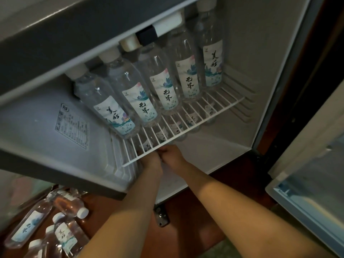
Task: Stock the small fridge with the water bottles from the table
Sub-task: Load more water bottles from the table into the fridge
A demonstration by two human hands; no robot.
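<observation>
The small fridge stands open. Several clear water bottles with white caps and pale labels stand in a row on its white wire shelf. More bottles show through the wires on the level below. My left hand reaches under the shelf's front edge, fingers around the base of a water bottle at the lower left. My right hand is pressed against the left one, knuckles up, fingertips hidden under the shelf. Several bottles lie on the wooden table at bottom left.
The open fridge door hangs at the right, its inner shelf facing me. A grey cabinet panel overhangs the fridge top at the left. A black hinge bracket sits below the fridge's front edge on the dark wooden surface.
</observation>
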